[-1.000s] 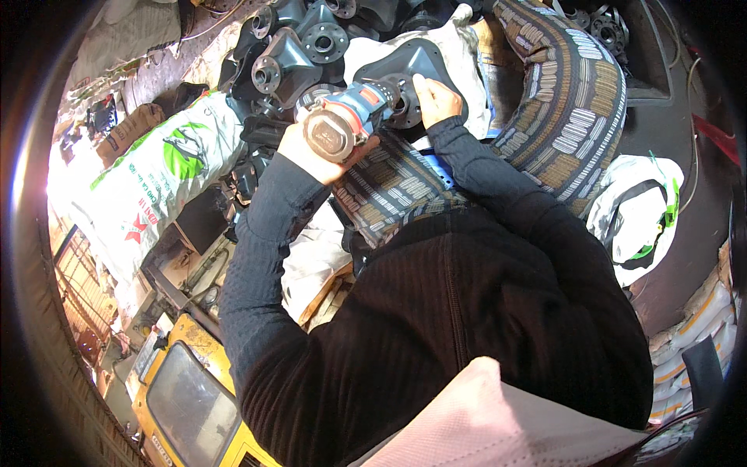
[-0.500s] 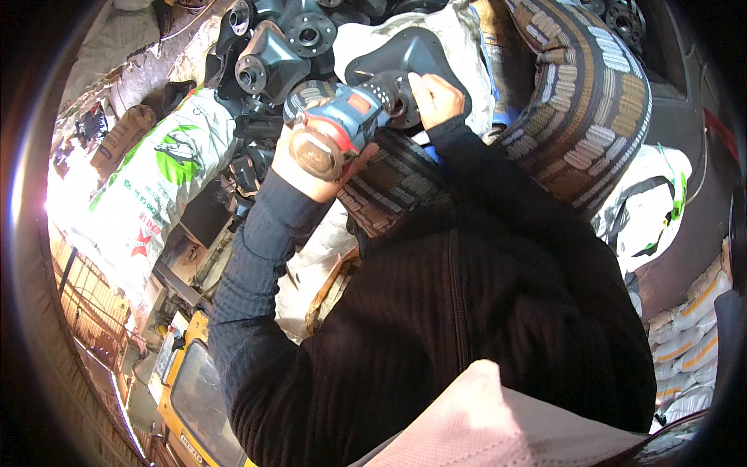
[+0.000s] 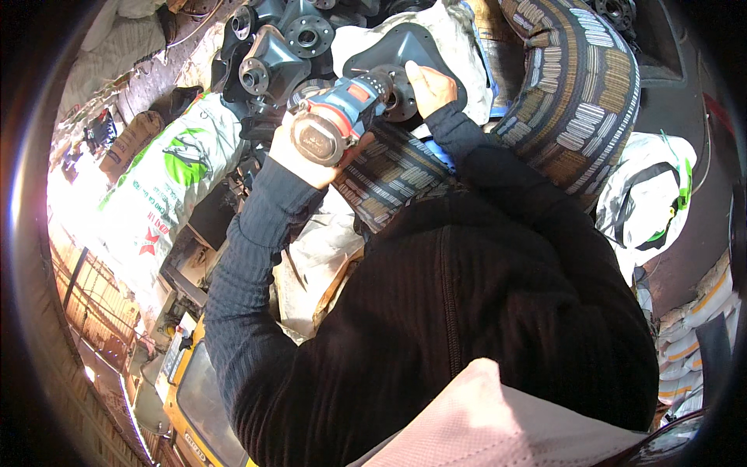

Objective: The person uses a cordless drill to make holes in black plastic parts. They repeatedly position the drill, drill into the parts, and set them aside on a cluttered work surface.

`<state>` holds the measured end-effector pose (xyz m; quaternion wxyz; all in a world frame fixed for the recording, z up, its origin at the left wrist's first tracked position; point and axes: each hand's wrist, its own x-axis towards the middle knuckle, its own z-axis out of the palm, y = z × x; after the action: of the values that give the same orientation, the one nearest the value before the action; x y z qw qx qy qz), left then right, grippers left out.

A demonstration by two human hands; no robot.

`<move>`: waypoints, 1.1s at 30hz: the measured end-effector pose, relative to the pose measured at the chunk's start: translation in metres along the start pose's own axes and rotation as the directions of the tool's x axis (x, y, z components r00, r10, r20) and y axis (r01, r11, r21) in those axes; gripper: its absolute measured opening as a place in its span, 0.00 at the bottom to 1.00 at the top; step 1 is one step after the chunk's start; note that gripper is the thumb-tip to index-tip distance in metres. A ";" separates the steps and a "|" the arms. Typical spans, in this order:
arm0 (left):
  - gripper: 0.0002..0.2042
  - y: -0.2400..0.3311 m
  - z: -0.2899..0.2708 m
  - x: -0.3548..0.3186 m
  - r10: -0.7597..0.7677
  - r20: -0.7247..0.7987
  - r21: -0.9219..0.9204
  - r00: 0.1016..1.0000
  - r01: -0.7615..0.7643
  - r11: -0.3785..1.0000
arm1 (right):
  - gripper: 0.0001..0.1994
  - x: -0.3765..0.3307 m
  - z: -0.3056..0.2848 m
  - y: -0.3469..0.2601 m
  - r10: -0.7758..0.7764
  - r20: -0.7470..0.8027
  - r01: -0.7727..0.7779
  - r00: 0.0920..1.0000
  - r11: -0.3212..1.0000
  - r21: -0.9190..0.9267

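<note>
The left hand [image 3: 299,159] is wrapped tight around a blue cordless grinder [image 3: 338,121] aimed at the grey flanged casting [image 3: 405,62], which the right hand [image 3: 429,86] presses steady on a white sack [image 3: 459,31].

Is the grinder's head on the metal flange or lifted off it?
On it: the grinder in the left hand meets the flange beside the right hand.

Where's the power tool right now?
Head view, upper centre: the blue-and-red power tool is in the left hand, its nose against the dark metal flange part steadied by the right hand.
</note>
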<state>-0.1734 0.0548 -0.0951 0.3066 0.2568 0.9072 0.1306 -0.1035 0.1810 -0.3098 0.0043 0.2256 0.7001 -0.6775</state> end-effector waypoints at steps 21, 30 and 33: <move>0.20 -0.019 0.006 -0.025 -0.392 0.212 -0.507 0.895 0.444 0.739 | 0.23 0.001 0.000 -0.005 0.053 0.011 -0.053 0.999 0.999 0.000; 0.21 -0.040 0.002 -0.025 -0.246 0.160 0.023 0.956 0.245 0.969 | 0.23 0.003 -0.001 -0.005 0.077 0.030 -0.077 0.997 0.997 -0.004; 0.19 -0.051 0.006 -0.025 -0.147 0.129 0.043 0.981 0.143 0.989 | 0.23 0.004 -0.001 -0.006 0.081 0.036 -0.081 0.996 0.997 -0.006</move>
<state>-0.1723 -0.0009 -0.1073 0.3704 0.2032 0.9032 0.0754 -0.1091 0.1832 -0.3054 0.0448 0.2413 0.6915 -0.6793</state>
